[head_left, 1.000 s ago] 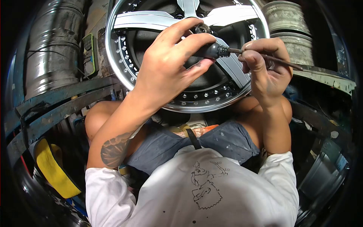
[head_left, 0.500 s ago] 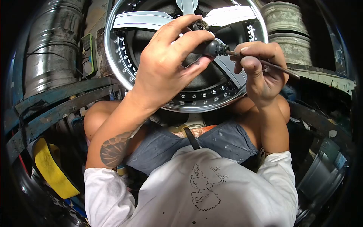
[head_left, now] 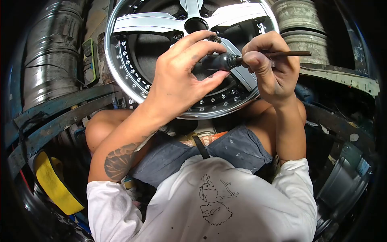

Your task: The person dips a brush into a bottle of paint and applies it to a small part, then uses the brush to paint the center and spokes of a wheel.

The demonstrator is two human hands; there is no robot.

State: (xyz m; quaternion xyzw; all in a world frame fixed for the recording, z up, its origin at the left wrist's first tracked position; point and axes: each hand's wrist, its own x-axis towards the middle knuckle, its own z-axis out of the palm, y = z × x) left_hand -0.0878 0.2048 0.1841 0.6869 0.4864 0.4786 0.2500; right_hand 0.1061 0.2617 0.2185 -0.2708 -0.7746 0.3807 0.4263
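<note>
My left hand is closed around a small dark bottle, which lies nearly sideways with its threaded neck facing right. A round dark cap sits by the index finger of that same hand. In a pinch, my right hand holds a thin brown stick, perhaps a brush handle. The stick's left end is at the bottle's mouth; how far inside it reaches is hidden. Beneath both hands is a large wheel rim with silver spokes, a black inner face and a bolted, polished lip.
Bare metal wheel barrels stand at the left, and more worn ones at the upper right. Blue-painted frame bars run along the left side. A yellow pad hangs lower left. Another wheel leans at the lower right.
The bottle has turned and shows more of its side. The stick has swung from sloping down rightward to nearly level. The wheel sits slightly farther left in view.
</note>
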